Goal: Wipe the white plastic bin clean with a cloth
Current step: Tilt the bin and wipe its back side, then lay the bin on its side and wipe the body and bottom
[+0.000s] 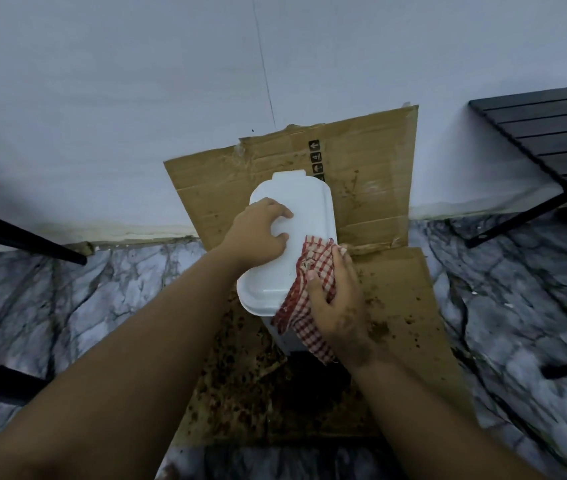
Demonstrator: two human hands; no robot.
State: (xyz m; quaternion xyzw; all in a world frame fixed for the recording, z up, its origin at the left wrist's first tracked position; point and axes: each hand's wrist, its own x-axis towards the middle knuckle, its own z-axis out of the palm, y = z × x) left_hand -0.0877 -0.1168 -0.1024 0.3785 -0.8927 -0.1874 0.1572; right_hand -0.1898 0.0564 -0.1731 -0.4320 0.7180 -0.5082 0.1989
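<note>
The right hand (339, 308) grips a red-checked cloth (296, 308), pressing it against the right side of the white bin (306, 209). The left hand (258, 233) holds the bin's top with bent fingers. The bin stands mid-way on soiled cardboard (379, 188), whose far edge leans up the wall (136, 116).

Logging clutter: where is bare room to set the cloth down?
Bare marble floor left of the cardboard, and right of it before the black table. The cardboard's middle is crowded: white bin, left hand, right hand, cloth, dirt.
</note>
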